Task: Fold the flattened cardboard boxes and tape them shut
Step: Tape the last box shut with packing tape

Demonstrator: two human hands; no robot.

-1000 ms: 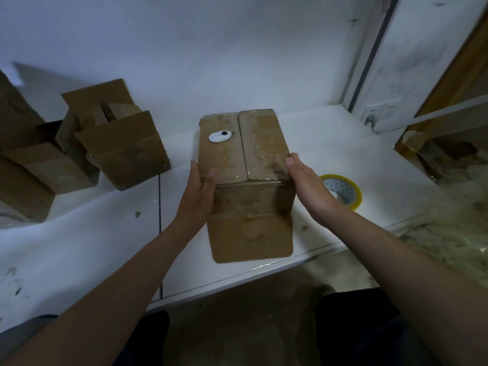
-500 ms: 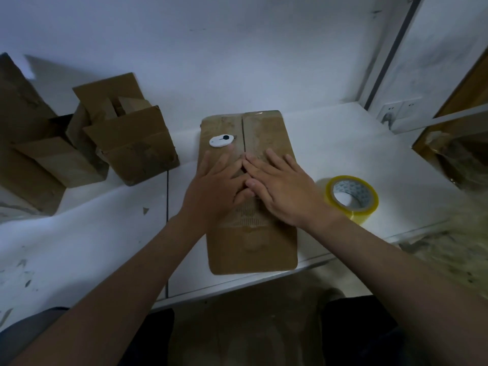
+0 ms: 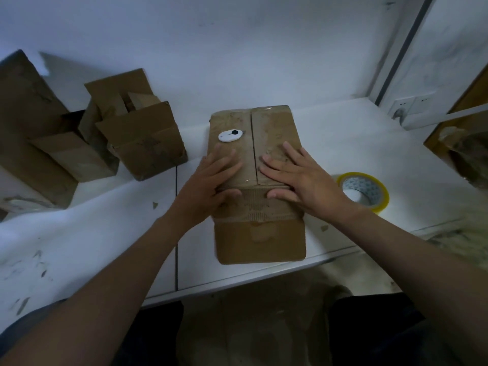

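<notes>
— While both palms press on it, how far along is this box, going by the head camera?

— Judging from that one view, nearly done. The cardboard box (image 3: 253,165) lies on the white surface (image 3: 79,233) straight ahead, flaps closed, with glossy tape over the centre seam. The left hand (image 3: 211,180) and right hand (image 3: 293,175) lie flat and spread on either side of the seam, gripping nothing, thumbs over the near edge.

— And what remains?

— Probably smoothing that tape down. A small white cutter (image 3: 230,135) rests on the box top, and the tape roll (image 3: 363,190) sits just right of it. At far left, other boxes (image 3: 137,138) stand with flaps up, seemingly untaped.
</notes>
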